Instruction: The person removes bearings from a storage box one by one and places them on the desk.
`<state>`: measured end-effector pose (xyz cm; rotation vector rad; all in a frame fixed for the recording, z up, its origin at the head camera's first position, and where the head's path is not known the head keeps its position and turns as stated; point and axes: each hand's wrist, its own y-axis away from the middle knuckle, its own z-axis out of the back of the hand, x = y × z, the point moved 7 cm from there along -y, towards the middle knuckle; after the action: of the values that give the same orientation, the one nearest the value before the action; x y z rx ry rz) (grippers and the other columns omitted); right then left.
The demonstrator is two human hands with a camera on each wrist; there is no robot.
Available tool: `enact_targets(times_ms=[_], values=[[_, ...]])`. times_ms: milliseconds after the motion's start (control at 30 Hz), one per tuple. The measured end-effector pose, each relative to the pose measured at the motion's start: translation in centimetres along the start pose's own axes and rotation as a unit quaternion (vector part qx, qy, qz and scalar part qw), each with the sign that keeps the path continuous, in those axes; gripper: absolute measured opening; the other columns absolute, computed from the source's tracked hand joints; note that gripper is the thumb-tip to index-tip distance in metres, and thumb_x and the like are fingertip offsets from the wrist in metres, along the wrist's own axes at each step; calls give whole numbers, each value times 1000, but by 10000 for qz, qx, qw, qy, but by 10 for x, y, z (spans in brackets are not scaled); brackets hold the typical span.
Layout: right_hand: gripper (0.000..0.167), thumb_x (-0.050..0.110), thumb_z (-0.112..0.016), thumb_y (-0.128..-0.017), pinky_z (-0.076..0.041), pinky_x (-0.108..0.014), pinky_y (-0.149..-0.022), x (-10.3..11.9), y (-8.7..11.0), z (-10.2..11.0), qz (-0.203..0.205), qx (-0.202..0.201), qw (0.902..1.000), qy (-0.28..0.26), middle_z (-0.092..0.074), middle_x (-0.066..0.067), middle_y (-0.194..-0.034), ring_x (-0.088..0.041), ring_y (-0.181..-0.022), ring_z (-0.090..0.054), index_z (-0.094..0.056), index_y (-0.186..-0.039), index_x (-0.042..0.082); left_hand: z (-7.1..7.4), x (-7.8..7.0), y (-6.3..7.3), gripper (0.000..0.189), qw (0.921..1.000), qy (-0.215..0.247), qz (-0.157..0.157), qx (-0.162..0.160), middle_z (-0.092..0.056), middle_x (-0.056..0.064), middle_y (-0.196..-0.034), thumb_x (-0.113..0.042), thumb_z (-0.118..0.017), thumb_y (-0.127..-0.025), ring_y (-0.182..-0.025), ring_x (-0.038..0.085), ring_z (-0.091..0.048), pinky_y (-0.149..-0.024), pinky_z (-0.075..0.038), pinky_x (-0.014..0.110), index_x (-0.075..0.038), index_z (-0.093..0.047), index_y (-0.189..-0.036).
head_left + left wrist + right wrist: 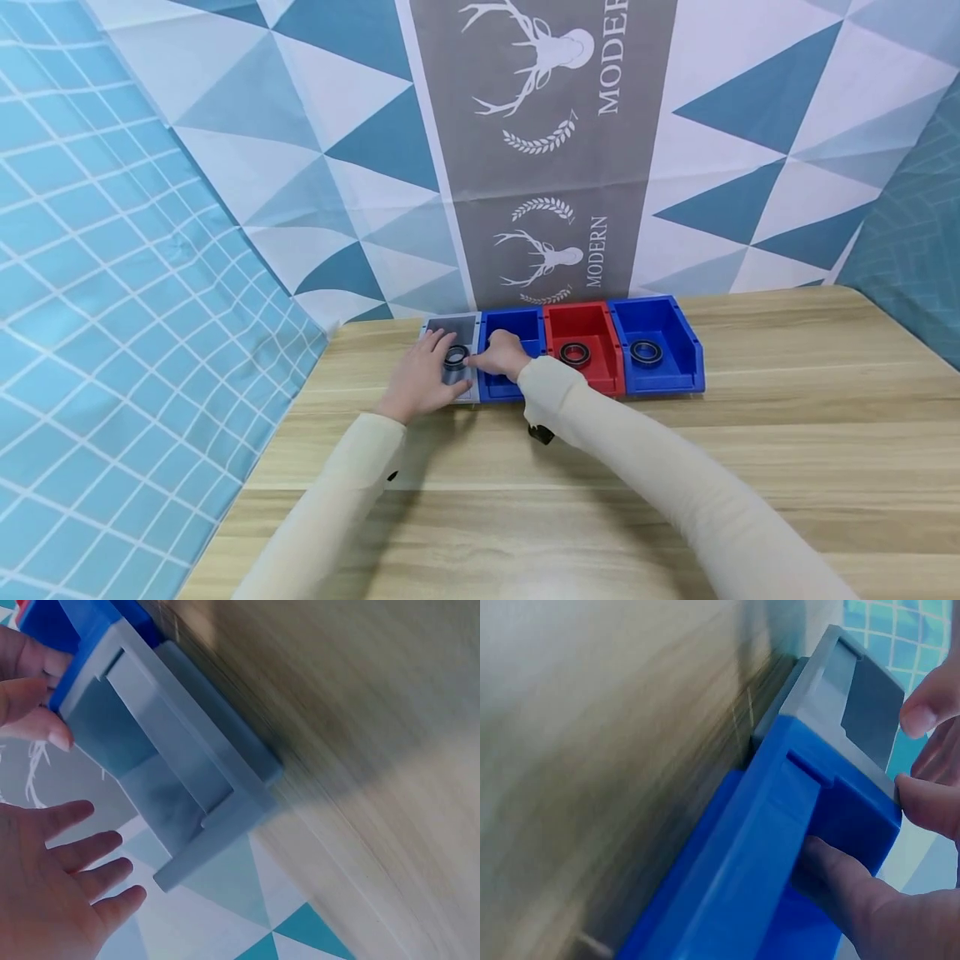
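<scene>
My left hand point(423, 379) is spread over the grey bin point(247, 787) at the left end of the row, its fingers straight and nothing in them. A black-rimmed ball bearing point(456, 357) lies in that bin, between my hands in the head view. My right hand point(504, 354) is at the adjoining blue bin point(742, 847). In the right wrist view its thumb point(829, 874) reaches inside the blue bin while the index finger point(930, 806) bends over the wall beside the grey one, gripping that side. Part of the blue bin's inside is hidden by my right hand.
Right of these stand a red bin point(588, 321) with a bearing point(575, 355) and another blue bin point(678, 333) with a bearing point(646, 352). The row sits at the back of the wooden table point(480, 517), before a patterned cloth point(555, 192).
</scene>
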<state>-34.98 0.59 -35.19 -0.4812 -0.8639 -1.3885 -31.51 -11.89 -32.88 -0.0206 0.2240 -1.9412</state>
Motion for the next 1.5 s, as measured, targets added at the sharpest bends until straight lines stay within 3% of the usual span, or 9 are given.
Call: enact_targets(times_ms=[100, 233, 467, 667, 867, 1100, 1500], values=[[66, 32, -71, -86, -48, -45, -102, -2, -1, 0, -122, -19, 9995, -300, -52, -19, -138, -31, -119, -56, -47, -136, -4, 1, 4, -2, 79, 10000, -56, 13, 54, -40, 22, -150, -44, -65, -83, -141, 39, -35, -114, -33, 51, -2, -39, -144], [68, 34, -71, -85, -46, -46, -104, -4, -2, -3, -144, -37, 9989, -445, -50, -19, -142, -32, -125, -53, -47, -137, -3, 4, 11, -3, 78, 9999, -101, 26, 67, -44, 22, -146, -43, -66, -81, -135, 39, -43, -109, -39, 51, -2, -41, -143], [67, 36, -73, -84, -47, -45, -102, -5, -1, -1, -94, -235, 9982, -538, -53, -18, -139, -32, -124, -54, -52, -133, -3, 7, 14, -12, 75, 9996, -100, -202, 149, -46, 20, -143, -40, -65, -81, -130, 37, -47, -104, -44, 51, -7, -41, -144], [67, 36, -76, -80, -49, -45, -100, -10, 0, 0, -316, -266, 9966, -706, -56, -16, -137, -31, -121, -55, -55, -131, -2, 1, 14, -19, 78, 9986, -198, -102, 485, -44, 16, -146, -45, -64, -80, -131, 36, -46, -103, -45, 53, -14, -38, -147], [66, 36, -76, -80, -48, -46, -101, -10, 0, -1, -406, -293, 9954, -816, -57, -17, -136, -31, -121, -55, -56, -130, -1, 1, 16, -23, 80, 9982, -204, -56, 561, -43, 16, -147, -44, -62, -78, -131, 37, -46, -102, -45, 53, -13, -37, -147], [63, 36, -77, -80, -48, -45, -101, -10, 1, 0, -409, -414, 9946, -863, -58, -16, -134, -31, -122, -55, -58, -129, 0, 4, 14, -31, 80, 9979, -335, -269, 484, -46, 15, -145, -45, -62, -77, -128, 34, -49, -104, -44, 50, -11, -40, -145], [60, 33, -77, -80, -48, -46, -101, -17, -3, -3, -530, -361, 9929, -1005, -59, -17, -133, -31, -120, -56, -59, -126, -1, -5, 12, -38, 79, 9949, -380, -332, 871, -44, 15, -147, -42, -64, -78, -131, 36, -45, -105, -43, 51, -12, -38, -147]])
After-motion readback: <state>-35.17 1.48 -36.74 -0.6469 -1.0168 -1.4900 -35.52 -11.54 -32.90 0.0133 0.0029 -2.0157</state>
